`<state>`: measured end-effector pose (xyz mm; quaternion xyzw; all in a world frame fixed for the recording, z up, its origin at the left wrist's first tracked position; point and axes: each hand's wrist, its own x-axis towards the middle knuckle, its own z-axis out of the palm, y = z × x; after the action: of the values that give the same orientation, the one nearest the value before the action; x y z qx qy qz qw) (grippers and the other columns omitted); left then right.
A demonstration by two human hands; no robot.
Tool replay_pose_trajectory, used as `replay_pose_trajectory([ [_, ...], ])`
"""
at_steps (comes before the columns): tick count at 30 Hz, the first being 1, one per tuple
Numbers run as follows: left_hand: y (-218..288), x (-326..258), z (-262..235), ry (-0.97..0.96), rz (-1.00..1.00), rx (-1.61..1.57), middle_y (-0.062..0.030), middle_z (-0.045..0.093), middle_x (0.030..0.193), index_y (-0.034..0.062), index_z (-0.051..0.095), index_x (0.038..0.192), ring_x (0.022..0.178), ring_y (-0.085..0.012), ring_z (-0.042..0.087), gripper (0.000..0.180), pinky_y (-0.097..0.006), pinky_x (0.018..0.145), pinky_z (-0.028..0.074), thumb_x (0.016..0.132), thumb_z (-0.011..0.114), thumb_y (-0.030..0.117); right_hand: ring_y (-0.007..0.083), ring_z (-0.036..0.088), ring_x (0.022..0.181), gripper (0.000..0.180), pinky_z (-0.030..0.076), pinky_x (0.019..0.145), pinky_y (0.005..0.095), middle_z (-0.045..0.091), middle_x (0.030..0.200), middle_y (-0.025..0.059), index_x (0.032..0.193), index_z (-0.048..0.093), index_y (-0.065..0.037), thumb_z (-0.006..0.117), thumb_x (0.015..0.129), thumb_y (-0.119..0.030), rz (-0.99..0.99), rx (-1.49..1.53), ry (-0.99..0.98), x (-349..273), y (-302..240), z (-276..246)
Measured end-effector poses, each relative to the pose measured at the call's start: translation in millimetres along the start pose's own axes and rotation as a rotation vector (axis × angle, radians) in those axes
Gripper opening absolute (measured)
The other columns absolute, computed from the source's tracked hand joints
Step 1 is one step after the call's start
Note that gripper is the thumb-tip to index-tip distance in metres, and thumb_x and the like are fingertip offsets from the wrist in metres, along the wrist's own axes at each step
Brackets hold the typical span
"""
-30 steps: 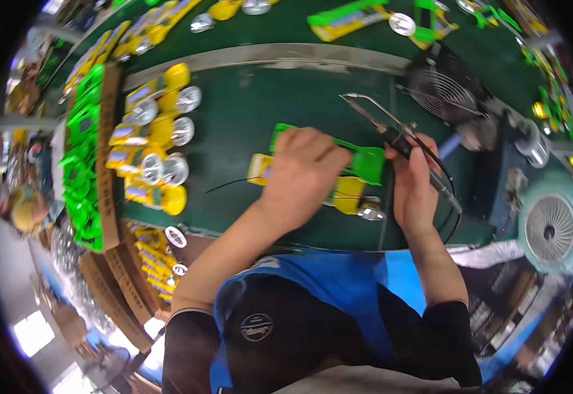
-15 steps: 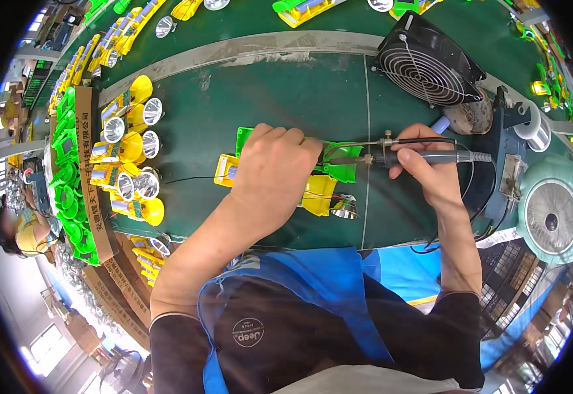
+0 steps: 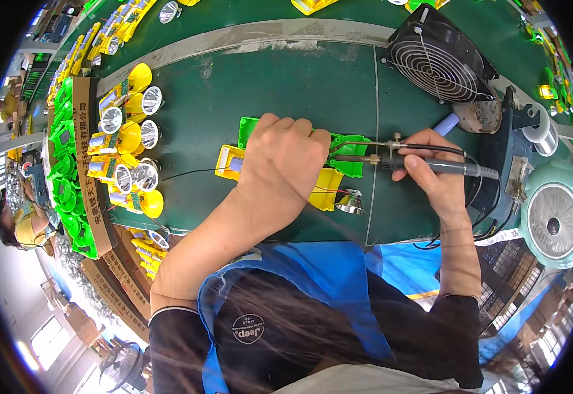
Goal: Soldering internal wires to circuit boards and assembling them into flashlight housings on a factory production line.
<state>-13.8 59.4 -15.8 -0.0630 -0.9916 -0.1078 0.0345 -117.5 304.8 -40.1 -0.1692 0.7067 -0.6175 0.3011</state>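
We see printing on the carton [image 3: 88, 167]. Our right hand [image 3: 439, 187] grips the soldering iron [image 3: 445, 167] crosswise, tip pointing left over the green casing [image 3: 352, 170] on the counter [image 3: 266, 85]; what our curled left hand [image 3: 285, 161] grips, we cannot tell

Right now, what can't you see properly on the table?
All in the head view:
Middles of the green plastic casing and yellow lamp casing: covered by the left hand.
Left fingertips: curled out of sight beneath the hand's back.
What the soldering iron touches at its tip: blocked by the left hand.
Another yellow casing, beyond: cut off by the top edge.
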Motion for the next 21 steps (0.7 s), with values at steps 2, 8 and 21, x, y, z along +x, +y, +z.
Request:
replay_pose_trajectory([
  [2,0,-1,0,-0.004,-0.007,-0.008,-0.0093,0.066,0.078,0.0073,0.066,0.08,0.079,-0.0256,0.067,0.004,-0.038,0.076,0.049,0.076,0.068,0.008,0.0169,0.07,0.076,0.028,0.055,0.074,0.0286,0.071,0.091,0.0119,0.106,0.062,0.003,0.071,0.096,-0.021,-0.061,0.12,0.064,-9,5,-3],
  [8,-2,-2,1,0.008,0.03,0.001,-0.0098,0.065,0.078,0.0068,0.065,0.079,0.078,-0.026,0.067,0.004,-0.038,0.075,0.048,0.076,0.068,0.008,0.0267,0.072,0.098,0.041,0.053,0.094,0.0406,0.072,0.106,0.0189,0.125,0.049,-0.001,0.067,0.102,-0.029,-0.429,0.196,0.205,-21,24,25],
  [21,-1,-2,8,0.023,-0.001,0.033,-0.0092,0.066,0.078,0.0078,0.066,0.08,0.078,-0.0252,0.068,0.004,-0.038,0.075,0.049,0.077,0.068,0.009,0.0266,0.072,0.101,0.038,0.056,0.088,0.0366,0.07,0.106,0.0173,0.125,0.05,0.0,0.064,0.104,-0.029,-0.334,0.139,0.102,-19,31,54],
])
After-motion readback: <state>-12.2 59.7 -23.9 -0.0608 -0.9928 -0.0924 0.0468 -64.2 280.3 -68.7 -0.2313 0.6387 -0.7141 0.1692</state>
